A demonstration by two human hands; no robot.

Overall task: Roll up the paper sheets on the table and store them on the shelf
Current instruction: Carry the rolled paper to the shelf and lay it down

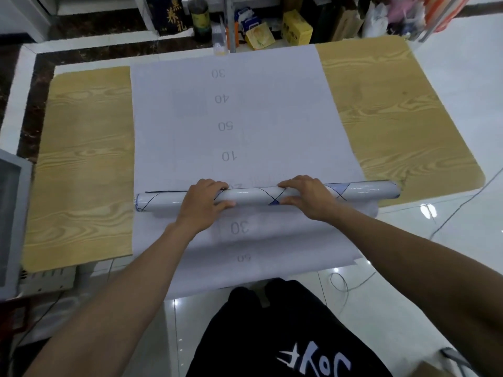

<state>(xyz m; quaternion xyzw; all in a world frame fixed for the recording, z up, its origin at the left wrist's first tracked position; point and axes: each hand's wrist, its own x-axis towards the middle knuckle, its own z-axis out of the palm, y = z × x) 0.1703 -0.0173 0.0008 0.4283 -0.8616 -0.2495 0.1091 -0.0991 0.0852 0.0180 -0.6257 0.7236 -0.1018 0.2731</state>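
Here the glossy paper roll (253,193) lies across the near part of the wood-grain table (84,159), its unrolled sheet (231,112) stretching far. The left hand (202,204) and right hand (304,195) each curl around its middle. It looks light, slick and easily creased; grip wider apart, evenly and gently.

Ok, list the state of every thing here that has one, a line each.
flat sheet: unrolled on the table, near end hanging over its edge.
paper roll: rolled into a tube, lying across the flat sheet.
left hand: gripping the paper roll.
right hand: gripping the paper roll.
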